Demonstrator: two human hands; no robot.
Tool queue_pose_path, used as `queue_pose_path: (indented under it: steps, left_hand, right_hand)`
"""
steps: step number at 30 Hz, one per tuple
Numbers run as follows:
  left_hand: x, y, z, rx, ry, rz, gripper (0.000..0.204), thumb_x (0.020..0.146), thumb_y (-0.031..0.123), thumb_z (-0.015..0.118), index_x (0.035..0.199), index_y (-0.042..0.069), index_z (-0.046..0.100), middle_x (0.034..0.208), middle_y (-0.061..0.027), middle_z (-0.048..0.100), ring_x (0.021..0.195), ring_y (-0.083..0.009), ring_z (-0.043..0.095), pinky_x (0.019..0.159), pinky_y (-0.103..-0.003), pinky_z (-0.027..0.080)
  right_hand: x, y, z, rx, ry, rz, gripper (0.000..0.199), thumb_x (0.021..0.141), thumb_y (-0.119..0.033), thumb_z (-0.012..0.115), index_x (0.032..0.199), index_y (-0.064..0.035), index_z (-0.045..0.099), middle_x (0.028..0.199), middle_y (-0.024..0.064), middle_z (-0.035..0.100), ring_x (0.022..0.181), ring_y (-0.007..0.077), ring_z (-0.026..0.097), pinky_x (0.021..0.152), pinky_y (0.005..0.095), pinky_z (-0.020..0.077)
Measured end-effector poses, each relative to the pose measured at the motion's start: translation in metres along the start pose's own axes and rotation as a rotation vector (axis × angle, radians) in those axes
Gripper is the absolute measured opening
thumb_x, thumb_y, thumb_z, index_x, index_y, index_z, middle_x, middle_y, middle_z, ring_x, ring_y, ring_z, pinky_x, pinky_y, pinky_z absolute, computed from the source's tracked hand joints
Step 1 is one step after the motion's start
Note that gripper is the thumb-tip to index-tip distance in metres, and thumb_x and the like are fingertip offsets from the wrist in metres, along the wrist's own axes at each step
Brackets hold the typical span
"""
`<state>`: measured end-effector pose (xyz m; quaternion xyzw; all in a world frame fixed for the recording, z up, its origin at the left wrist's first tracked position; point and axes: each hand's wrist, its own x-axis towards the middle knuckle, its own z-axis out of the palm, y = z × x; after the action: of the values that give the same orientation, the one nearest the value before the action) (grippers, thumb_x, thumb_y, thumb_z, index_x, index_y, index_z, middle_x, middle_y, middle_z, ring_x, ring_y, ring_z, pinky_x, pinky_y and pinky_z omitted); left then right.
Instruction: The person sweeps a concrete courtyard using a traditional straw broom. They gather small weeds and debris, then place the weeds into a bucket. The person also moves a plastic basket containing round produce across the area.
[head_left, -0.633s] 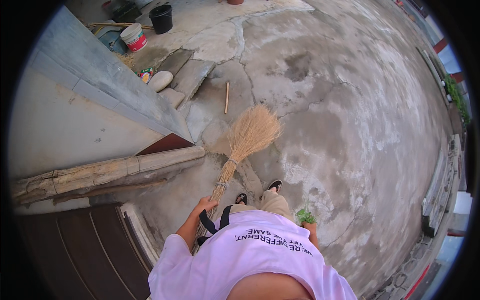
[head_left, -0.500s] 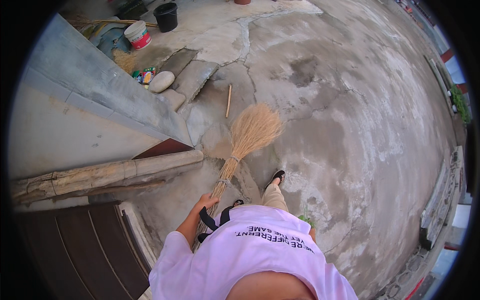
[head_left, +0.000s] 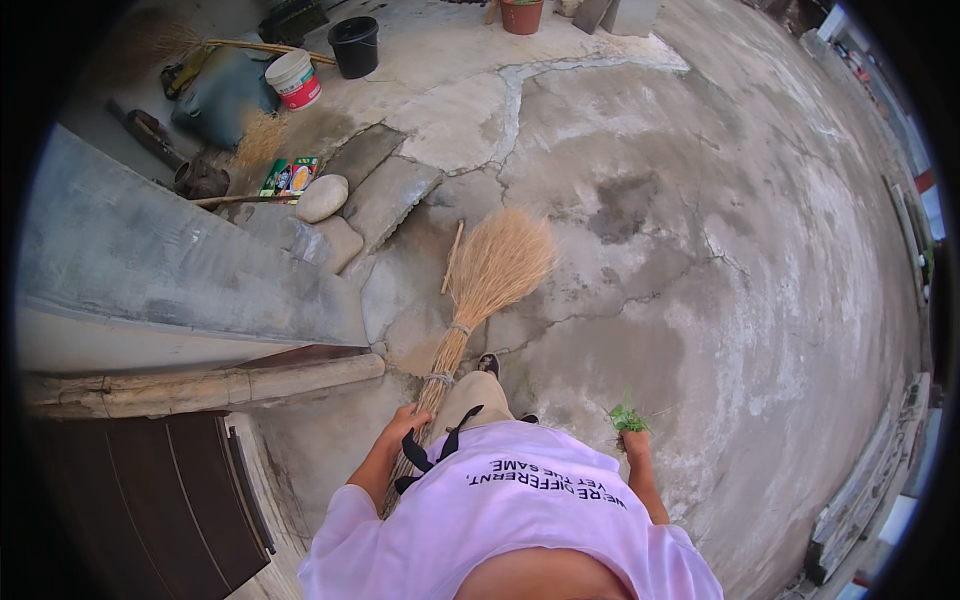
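My left hand [head_left: 405, 424] wrapped round straw broom [head_left: 487, 283] handle, bristles down on cracked concrete yard [head_left: 700, 250]. Right hand [head_left: 634, 441] pinching small green weed clump [head_left: 627, 417].

a: what's shifted? the straw broom [head_left: 478, 300] looks further out.

b: yes, its fan of bristles has swung forward and a little right over the cracked concrete, past the loose stick [head_left: 453, 257]. the left hand [head_left: 405, 425] has moved with the handle.

a: and the right hand [head_left: 634, 440]?

b: it was hidden a moment ago; now it shows beside the hip again, closed around a green tuft of weeds [head_left: 627, 416].

a: feet?

b: one shoe [head_left: 488, 364] has stepped ahead; the view has tipped forward too.
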<state>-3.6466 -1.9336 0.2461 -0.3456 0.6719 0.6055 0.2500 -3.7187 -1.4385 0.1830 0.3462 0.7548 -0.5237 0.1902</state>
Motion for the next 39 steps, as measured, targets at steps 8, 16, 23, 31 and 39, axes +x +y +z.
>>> queue_pose_path:
  steps: [8, 16, 23, 31, 39]
  left_hand:
    - [0.125, 0.106, -0.027, -0.149, 0.075, -0.019, 0.032, 0.064, 0.021, 0.060, 0.086, -0.001, 0.056, 0.069, -0.0027, 0.053, 0.060, -0.0118, 0.048, 0.053, -0.024, 0.038]
    - [0.232, 0.218, -0.050, -0.168, 0.182, -0.110, 0.035, 0.065, 0.023, 0.057, 0.090, -0.002, 0.055, 0.075, -0.0067, 0.055, 0.066, -0.0148, 0.050, 0.059, -0.028, 0.041]
    - [0.313, 0.314, -0.015, -0.390, 0.302, -0.151, 0.035, 0.066, 0.024, 0.059, 0.091, 0.000, 0.056, 0.075, -0.0055, 0.055, 0.064, -0.0146, 0.050, 0.058, -0.028, 0.041]
    - [0.352, 0.415, 0.012, -0.667, 0.455, -0.159, 0.033, 0.068, 0.022, 0.058, 0.092, 0.000, 0.055, 0.075, -0.0055, 0.055, 0.064, -0.0142, 0.051, 0.057, -0.028, 0.042]
    - [0.433, 0.472, -0.024, -0.755, 0.549, -0.190, 0.027, 0.069, 0.023, 0.057, 0.087, 0.004, 0.054, 0.068, -0.0036, 0.052, 0.057, -0.0130, 0.049, 0.050, -0.026, 0.040]
  right_hand:
    - [0.095, -0.177, 0.079, -0.245, -0.105, -0.032, 0.008, 0.062, -0.005, 0.054, 0.069, -0.0009, 0.053, 0.059, 0.0062, 0.053, 0.055, 0.0167, 0.051, 0.050, 0.0325, 0.0402]
    - [0.193, -0.276, 0.081, -0.253, -0.139, 0.002, 0.004, 0.063, -0.006, 0.053, 0.065, -0.0026, 0.053, 0.058, 0.0030, 0.051, 0.050, 0.0122, 0.046, 0.046, 0.0311, 0.0375]
    - [0.344, -0.343, 0.055, -0.412, -0.190, -0.167, 0.012, 0.061, 0.000, 0.049, 0.073, -0.0035, 0.052, 0.059, 0.0047, 0.051, 0.046, 0.0141, 0.047, 0.042, 0.0292, 0.0378]
    - [0.545, -0.535, 0.102, -0.339, -0.215, -0.015, 0.014, 0.062, 0.000, 0.049, 0.075, -0.0043, 0.052, 0.057, 0.0036, 0.049, 0.046, 0.0147, 0.047, 0.041, 0.0295, 0.0368]
    - [0.599, -0.737, 0.294, -0.309, -0.429, -0.190, 0.004, 0.066, -0.004, 0.053, 0.068, -0.0061, 0.050, 0.055, 0.0035, 0.048, 0.040, 0.0138, 0.045, 0.034, 0.0270, 0.0324]
